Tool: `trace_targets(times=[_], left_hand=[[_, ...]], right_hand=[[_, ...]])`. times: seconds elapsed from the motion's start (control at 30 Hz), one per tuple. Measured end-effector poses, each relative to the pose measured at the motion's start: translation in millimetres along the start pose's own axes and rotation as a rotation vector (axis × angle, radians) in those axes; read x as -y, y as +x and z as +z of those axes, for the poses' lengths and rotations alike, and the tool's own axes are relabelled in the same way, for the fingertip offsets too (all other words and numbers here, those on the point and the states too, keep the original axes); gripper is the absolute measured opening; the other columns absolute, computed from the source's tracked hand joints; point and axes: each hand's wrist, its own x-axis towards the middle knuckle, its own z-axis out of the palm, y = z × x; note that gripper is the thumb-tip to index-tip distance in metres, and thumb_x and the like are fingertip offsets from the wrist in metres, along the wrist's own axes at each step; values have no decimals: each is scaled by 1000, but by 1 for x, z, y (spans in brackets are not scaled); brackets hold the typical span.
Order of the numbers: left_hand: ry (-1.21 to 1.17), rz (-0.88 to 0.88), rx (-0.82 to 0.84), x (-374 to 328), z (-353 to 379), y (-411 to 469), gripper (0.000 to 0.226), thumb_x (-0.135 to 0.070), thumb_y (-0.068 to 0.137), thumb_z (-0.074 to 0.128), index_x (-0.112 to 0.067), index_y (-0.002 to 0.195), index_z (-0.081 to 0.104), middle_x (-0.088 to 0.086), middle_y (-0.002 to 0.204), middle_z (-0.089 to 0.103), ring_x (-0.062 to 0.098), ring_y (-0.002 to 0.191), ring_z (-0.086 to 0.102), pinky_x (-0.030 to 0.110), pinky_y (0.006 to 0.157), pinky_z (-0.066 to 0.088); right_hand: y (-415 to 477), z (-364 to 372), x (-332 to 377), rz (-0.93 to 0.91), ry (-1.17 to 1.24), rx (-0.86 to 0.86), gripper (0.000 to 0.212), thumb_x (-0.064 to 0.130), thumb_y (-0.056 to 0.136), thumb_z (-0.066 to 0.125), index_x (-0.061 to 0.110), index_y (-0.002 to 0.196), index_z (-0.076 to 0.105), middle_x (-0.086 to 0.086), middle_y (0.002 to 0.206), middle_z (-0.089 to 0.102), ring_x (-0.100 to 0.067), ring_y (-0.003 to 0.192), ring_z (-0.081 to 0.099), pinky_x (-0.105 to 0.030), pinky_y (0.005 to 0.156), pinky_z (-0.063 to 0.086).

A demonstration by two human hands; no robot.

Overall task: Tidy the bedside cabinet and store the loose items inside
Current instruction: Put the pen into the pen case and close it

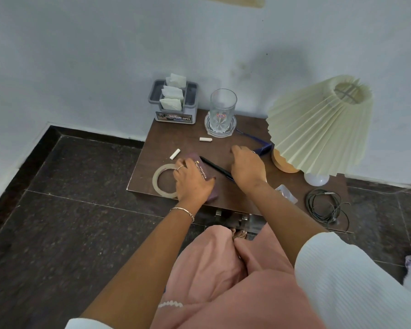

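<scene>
At the front edge of the dark brown wooden bedside cabinet top, the left hand lies flat on a maroon booklet with gold lettering, just beside a clear tape ring at the front left corner. The right hand rests palm down, fingers stretched, over a slim black pen (its near end hidden under the palm). A clear drinking glass stands at the back edge.

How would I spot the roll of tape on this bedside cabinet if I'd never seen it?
Find the brown cabinet top with the pleated lamp, then go to its front left corner, just beside the left hand resting on a maroon booklet. The tape roll lies flat there: a pale ring with wood showing through its middle, unlike the two short white sticks behind it.
</scene>
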Motion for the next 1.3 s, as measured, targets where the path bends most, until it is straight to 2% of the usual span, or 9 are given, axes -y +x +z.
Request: trace_targets(times=[0.13,0.23,0.4,0.53,0.7,0.9,1.07,1.2,1.3], left_hand=[[29,-31,27,-6,2,0,76,-38,71,78,-9,127,35,18,148,22,38,131,31,44,99,39],[-43,-52,24,-8,0,3,74,-34,71,77,-9,126,35,19,143,29,38,129,35,43,98,40],[-303,-4,-37,-4,-10,10,76,-30,67,78,-12,130,39,15,130,48,31,122,46,38,101,41],[-674,-38,52,-3,-22,10,47,-25,74,76,-17,117,58,0,115,63,15,107,61,34,95,51],[-853,-74,30,8,-33,11,24,-16,81,72,-19,104,67,2,108,70,14,101,66,38,92,55],[-688,46,28,18,-44,5,42,-26,78,78,-16,116,66,0,113,70,11,102,65,34,89,56],[-323,231,-42,16,-58,0,42,-36,81,67,-26,122,63,-3,105,73,12,95,69,33,86,56],[46,399,-73,7,-62,-3,34,-32,94,49,-17,123,55,12,100,69,32,91,65,33,69,42],[208,378,-53,2,-60,-4,37,-29,99,40,-12,131,46,15,109,66,35,100,62,34,70,37]], right_hand=[[-10,8,16,37,264,33,29,3,84,48,11,109,61,-15,105,68,-35,99,62,-41,82,52],[-18,17,28,94,499,69,29,3,82,48,10,106,64,-11,106,69,-30,102,63,-40,89,50],[-13,20,41,478,965,102,26,13,91,57,9,116,62,-8,112,68,-22,105,63,-39,98,48],[-16,9,50,660,1504,291,28,22,97,53,5,119,57,-15,110,67,-25,96,67,-44,87,56],[-23,2,55,619,1772,406,35,20,92,63,13,124,52,-14,116,66,-25,93,68,-45,80,58],[-23,0,60,616,1789,400,33,20,87,68,14,113,50,-15,113,66,-31,104,66,-51,85,55],[-20,5,66,611,1762,337,26,17,84,72,16,100,52,-12,102,69,-24,88,68,-54,87,54],[-23,4,73,613,1756,312,35,16,87,69,10,116,52,-9,94,69,-18,75,68,-40,67,58],[-22,5,78,635,1732,275,44,17,88,68,6,126,48,-15,112,67,-20,84,67,-38,74,57]])
